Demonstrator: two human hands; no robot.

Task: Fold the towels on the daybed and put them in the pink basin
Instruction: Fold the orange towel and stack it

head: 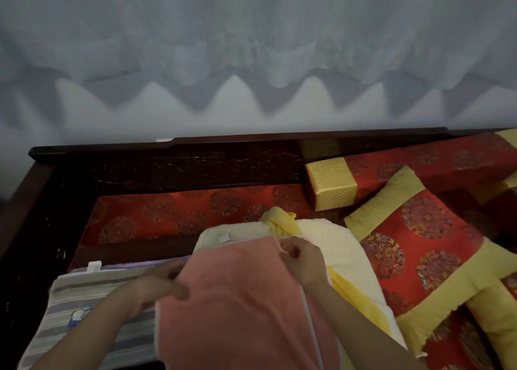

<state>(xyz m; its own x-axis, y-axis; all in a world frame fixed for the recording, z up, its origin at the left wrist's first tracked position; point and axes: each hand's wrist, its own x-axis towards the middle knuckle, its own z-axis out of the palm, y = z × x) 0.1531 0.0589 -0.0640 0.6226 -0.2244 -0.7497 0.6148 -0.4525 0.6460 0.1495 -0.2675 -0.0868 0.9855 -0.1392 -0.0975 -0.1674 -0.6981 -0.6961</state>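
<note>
On daybed, one pink towel, left hand, right hand.

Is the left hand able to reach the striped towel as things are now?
Probably yes. The striped towel lies uncovered just beneath the left hand and forearm, with nothing between. However, that hand pinches the pink towel and must release it first.

No writing is legible (small white tags on the towels are too blurred).
</note>
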